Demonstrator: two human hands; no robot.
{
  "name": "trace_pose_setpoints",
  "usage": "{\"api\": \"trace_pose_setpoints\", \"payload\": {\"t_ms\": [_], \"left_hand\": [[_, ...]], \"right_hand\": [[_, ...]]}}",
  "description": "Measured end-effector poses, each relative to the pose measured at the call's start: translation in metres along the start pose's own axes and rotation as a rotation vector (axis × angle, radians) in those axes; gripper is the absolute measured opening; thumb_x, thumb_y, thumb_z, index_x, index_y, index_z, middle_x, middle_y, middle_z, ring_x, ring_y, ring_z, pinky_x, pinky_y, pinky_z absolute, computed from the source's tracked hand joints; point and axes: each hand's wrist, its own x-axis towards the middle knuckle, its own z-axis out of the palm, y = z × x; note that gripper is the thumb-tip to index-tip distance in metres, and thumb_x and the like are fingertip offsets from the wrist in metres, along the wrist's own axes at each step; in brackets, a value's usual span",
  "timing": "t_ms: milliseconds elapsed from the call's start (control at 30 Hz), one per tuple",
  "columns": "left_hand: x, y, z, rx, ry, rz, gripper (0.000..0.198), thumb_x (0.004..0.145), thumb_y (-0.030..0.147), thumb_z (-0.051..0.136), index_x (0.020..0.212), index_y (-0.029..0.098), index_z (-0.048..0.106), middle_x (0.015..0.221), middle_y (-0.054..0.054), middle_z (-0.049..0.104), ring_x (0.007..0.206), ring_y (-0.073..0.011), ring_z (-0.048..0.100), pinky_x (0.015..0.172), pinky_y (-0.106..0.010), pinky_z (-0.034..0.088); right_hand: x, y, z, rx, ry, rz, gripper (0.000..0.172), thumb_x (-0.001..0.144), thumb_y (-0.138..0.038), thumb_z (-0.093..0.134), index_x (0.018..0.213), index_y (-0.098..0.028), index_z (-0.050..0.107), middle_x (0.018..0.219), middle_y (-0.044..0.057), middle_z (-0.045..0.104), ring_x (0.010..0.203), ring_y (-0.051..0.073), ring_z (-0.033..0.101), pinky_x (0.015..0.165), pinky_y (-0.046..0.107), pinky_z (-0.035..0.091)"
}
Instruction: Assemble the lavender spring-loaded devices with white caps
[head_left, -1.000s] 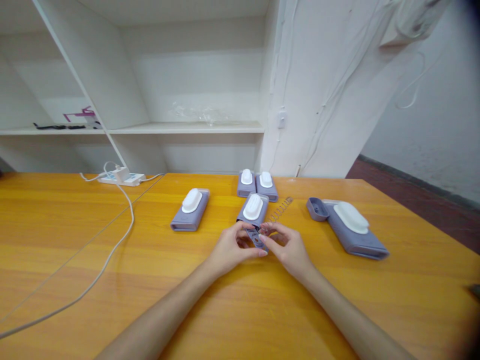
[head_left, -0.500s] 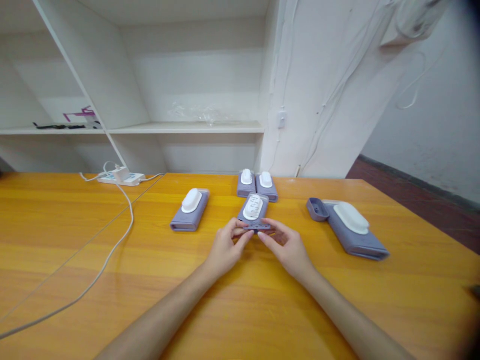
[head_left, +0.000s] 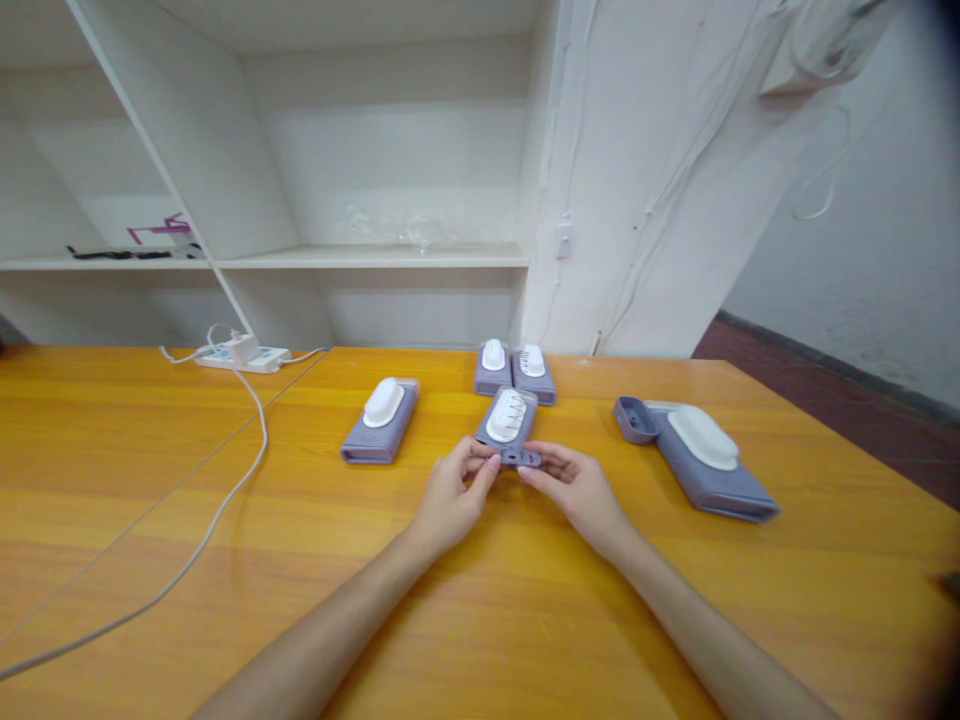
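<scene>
Between the fingertips of both hands is a small flat purple-grey plastic piece (head_left: 519, 457) with holes in it. My left hand (head_left: 456, 492) pinches its left end, and my right hand (head_left: 581, 498) pinches its right end. Just beyond the fingers lies a purple-grey block with a white oval top (head_left: 508, 416); dark zigzag lines show on the white part. I cannot tell whether the held piece touches this block.
Two similar blocks (head_left: 492, 370) sit side by side at the back. Another block (head_left: 381, 420) lies left, and a larger-looking one (head_left: 716, 465) lies right against a small hollow purple-grey cup (head_left: 636, 420). A power strip (head_left: 244, 355) and white cable (head_left: 259, 440) occupy the left.
The flat piece has tilted in my fingers, so more of its holed face shows. Dark marks now also appear on the back right block's white top. Both hands stay nearly in place.
</scene>
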Motion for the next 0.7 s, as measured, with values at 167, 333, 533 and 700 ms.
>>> {"api": "trace_pose_setpoints", "payload": {"t_ms": [167,333,533,700], "left_hand": [[0.001,0.003,0.001,-0.116,-0.009,-0.026,0.025,0.084,0.042,0.055,0.082,0.017,0.049,0.081,-0.002,0.066,0.074,-0.0138,0.063,0.071,-0.026,0.049],[0.005,0.007,0.0,-0.342,-0.048,-0.183,0.036,0.075,0.045,0.066,0.087,0.018,0.045,0.075,-0.004,0.069,0.072,-0.0182,0.068,0.071,-0.034,0.054],[0.006,0.005,-0.003,-0.451,-0.057,-0.25,0.05,0.072,0.042,0.071,0.104,0.017,0.042,0.078,-0.009,0.071,0.072,-0.0206,0.069,0.07,-0.035,0.055],[0.008,-0.002,-0.005,-0.464,-0.105,-0.26,0.055,0.076,0.036,0.068,0.118,0.013,0.04,0.081,-0.012,0.071,0.074,-0.0205,0.069,0.074,-0.036,0.054]], "right_hand": [[-0.001,-0.002,0.001,-0.014,0.016,-0.003,0.044,0.063,-0.039,0.079,0.098,-0.016,0.066,0.088,0.009,0.071,0.081,0.022,0.067,0.078,0.038,0.054],[0.0,0.001,0.001,-0.036,0.002,-0.022,0.043,0.063,-0.039,0.079,0.097,-0.017,0.065,0.089,0.009,0.071,0.081,0.023,0.067,0.079,0.039,0.054],[0.0,0.0,0.002,-0.041,-0.002,-0.017,0.042,0.06,-0.041,0.08,0.091,-0.018,0.064,0.084,0.007,0.071,0.077,0.022,0.067,0.076,0.037,0.054],[0.0,-0.002,0.002,-0.015,-0.009,0.001,0.041,0.06,-0.037,0.08,0.091,-0.017,0.063,0.083,0.007,0.071,0.075,0.02,0.067,0.073,0.034,0.053]]}}
